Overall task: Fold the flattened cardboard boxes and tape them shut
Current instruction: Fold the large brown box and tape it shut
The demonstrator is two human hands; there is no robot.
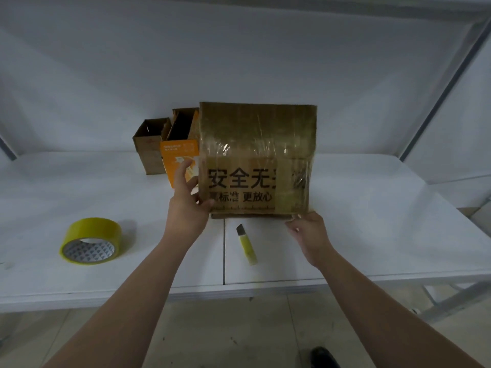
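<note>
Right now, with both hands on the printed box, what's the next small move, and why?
Probably set the printed box down on the white table, freeing the left hand for the tape roll. The left hand grips the box's lower left edge, the right hand its lower right corner, and the tape lies apart, to the left.

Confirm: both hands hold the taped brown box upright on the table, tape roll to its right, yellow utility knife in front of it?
Not quite. In the head view the tape roll lies to the box's left, not its right. The rest holds: left hand and right hand hold the taped brown box upright on the table, yellow utility knife in front.
</note>
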